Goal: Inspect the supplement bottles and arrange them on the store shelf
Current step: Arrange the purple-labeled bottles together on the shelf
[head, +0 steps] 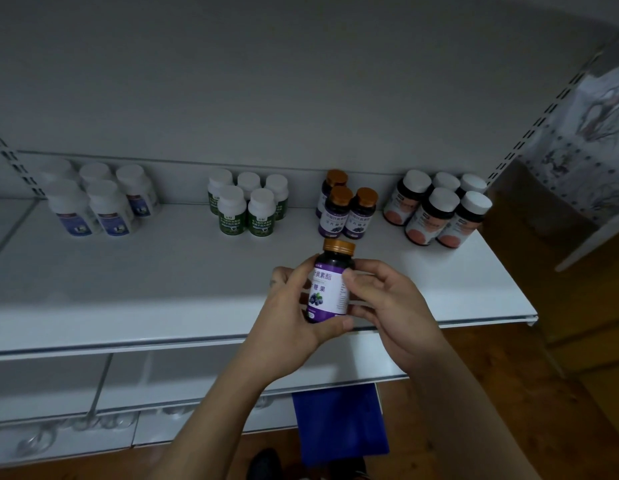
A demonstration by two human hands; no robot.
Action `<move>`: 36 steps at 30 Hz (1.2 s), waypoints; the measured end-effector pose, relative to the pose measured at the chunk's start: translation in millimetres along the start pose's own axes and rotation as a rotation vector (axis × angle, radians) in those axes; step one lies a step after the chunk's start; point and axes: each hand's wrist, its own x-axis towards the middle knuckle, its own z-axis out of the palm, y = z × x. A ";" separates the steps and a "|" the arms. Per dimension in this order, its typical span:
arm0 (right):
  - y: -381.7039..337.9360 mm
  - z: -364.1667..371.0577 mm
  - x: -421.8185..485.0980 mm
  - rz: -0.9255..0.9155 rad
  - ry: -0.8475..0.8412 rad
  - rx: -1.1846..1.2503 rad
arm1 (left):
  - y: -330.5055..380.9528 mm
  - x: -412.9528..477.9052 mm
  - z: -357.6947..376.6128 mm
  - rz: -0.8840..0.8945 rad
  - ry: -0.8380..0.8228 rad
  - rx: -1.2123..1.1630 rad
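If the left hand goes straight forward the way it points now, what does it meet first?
Most likely the gold-capped purple-label bottles standing at the back of the shelf, just ahead of the held bottle that the left hand grips. The shelf surface between looks free, though depth is unclear.

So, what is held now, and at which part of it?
The purple-label bottle, by its body: left grip on one side, right grip on the other. Its gold cap is untouched.

Held bottle (330, 289): label's left edge covered by left hand (290, 306), right edge by right hand (387, 299). Rear orange-capped bottle (336, 177): body mostly behind front pair (335, 213). Shoe (264, 464): cut by bottom edge.
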 end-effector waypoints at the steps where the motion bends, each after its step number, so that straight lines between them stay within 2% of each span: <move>1: -0.1 -1.0 0.3 -0.002 0.006 -0.012 | -0.2 -0.1 -0.2 -0.012 0.000 -0.010; 5: -4.2 -6.2 0.5 0.009 -0.025 -0.034 | -1.0 -2.2 -0.5 -0.094 0.001 -0.144; 11: -7.4 -6.0 -0.7 -0.008 -0.004 -0.033 | 1.0 -1.7 -1.1 -0.061 -0.105 -0.226; 26: -9.4 -22.2 1.1 -0.007 -0.007 -0.001 | 5.5 0.2 17.0 -0.081 -0.145 -0.249; 33: -15.4 -45.5 5.2 -0.001 0.009 0.024 | 23.4 6.0 38.4 -0.102 -0.132 -0.339; 36: -23.4 -59.9 7.9 -0.020 -0.010 0.014 | 31.7 11.2 54.0 -0.117 -0.011 -0.290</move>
